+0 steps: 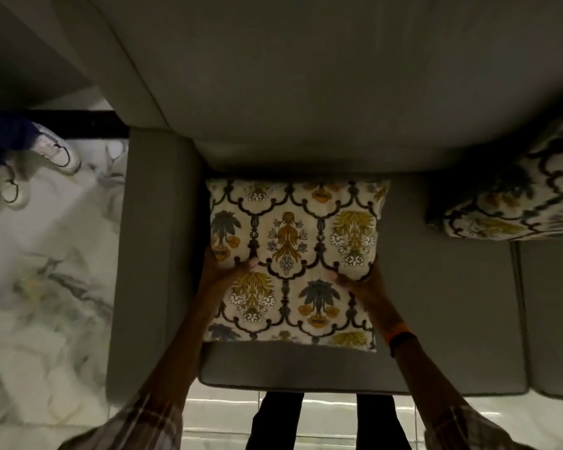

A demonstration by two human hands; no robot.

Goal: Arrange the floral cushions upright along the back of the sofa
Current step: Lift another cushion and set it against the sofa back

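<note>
A white floral cushion [293, 254] with yellow and blue-grey flowers lies on the left seat of the grey sofa [306, 92], its far edge against the backrest. My left hand [228, 271] grips its left side, thumb on top. My right hand [355, 277] grips its right side the same way. A second floral cushion [514, 203] rests at the right, leaning toward the backrest and partly cut off by the frame edge.
The sofa's left armrest [156, 254] runs beside the cushion. A seam [517, 313] divides the seat pads at the right. Another person's white shoes [56, 154] stand on the marble floor [46, 303] at the left. My legs [322, 420] stand before the seat edge.
</note>
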